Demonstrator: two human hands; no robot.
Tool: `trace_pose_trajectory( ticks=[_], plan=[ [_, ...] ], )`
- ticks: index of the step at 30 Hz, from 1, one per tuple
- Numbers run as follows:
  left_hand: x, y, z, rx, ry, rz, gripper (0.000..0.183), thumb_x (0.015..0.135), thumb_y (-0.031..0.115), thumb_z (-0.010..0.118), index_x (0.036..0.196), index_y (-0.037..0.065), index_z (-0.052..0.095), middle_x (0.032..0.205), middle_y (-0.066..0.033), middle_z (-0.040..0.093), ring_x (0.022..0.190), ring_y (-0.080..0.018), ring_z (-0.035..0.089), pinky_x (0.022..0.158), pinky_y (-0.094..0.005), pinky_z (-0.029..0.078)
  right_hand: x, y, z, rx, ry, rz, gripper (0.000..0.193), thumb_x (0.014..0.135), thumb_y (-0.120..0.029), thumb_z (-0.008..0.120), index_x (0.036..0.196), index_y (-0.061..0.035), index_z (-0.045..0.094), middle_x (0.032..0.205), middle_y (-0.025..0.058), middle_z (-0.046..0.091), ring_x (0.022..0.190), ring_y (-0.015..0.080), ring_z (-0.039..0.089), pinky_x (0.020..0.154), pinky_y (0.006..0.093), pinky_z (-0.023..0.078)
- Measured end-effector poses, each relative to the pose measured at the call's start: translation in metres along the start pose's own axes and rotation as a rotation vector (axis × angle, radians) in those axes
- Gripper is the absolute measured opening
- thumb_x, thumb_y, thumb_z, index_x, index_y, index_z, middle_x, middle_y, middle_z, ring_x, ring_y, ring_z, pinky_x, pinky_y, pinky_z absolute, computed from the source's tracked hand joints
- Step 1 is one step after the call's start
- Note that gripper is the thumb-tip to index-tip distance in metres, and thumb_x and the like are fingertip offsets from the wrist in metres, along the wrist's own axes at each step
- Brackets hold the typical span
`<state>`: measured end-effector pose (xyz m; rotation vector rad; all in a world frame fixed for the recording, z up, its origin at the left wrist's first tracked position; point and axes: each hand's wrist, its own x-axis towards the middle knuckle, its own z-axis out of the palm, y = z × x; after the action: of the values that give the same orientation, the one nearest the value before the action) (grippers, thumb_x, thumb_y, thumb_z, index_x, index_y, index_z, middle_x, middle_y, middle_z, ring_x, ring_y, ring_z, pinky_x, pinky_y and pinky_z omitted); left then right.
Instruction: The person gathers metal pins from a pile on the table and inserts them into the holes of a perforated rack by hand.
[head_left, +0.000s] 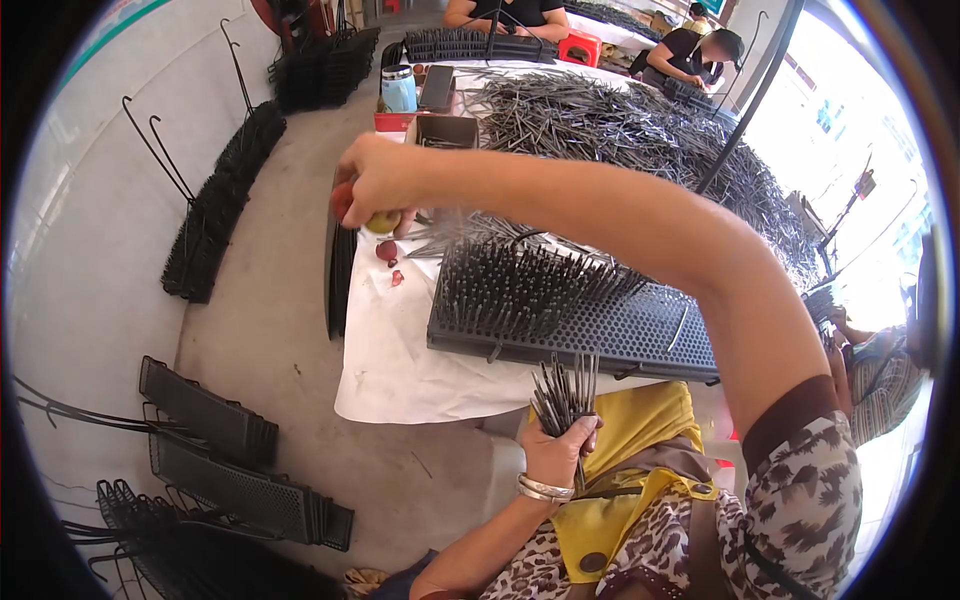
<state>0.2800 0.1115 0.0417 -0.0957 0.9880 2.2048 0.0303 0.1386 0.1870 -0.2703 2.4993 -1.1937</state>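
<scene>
My left hand (pixel 560 448), with bangles at its wrist, is closed round a bundle of thin dark metal rods (pixel 566 392), held roughly upright in front of my lap. My right arm reaches across to the table's far left. There my right hand (pixel 378 178) is curled over what looks like fruit, a red piece (pixel 343 203) and a yellow-green piece (pixel 383 222) showing under its fingers. Between my hands lies a black perforated rack (pixel 640 325); many rods (pixel 520 290) stand upright in the holes of its left part. My forearm hides some of its far side.
A big heap of loose rods (pixel 600 115) covers the far table. A blue cup (pixel 398 90), a phone (pixel 437 88) and an open box (pixel 445 130) stand beyond my right hand. Black racks (pixel 215 470) line the floor at left. Other people work at the back and right.
</scene>
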Motion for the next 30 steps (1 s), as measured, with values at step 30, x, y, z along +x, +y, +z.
trace_pose_trajectory(
  ticks=[30],
  plan=[
    [0.004, -0.005, -0.004, 0.035, 0.035, 0.08, 0.008, 0.073, 0.003, 0.058, 0.068, -0.002, 0.056, 0.056, -0.0032, 0.053, 0.044, -0.0083, 0.047, 0.041, -0.02, 0.034, -0.015, -0.017, 0.003, -0.048, 0.093, -0.029, 0.039, 0.064, -0.002, 0.063, 0.101, 0.001, 0.051, 0.095, 0.0153, 0.053, 0.073, 0.0269, 0.058, 0.046, 0.033, 0.054]
  ],
)
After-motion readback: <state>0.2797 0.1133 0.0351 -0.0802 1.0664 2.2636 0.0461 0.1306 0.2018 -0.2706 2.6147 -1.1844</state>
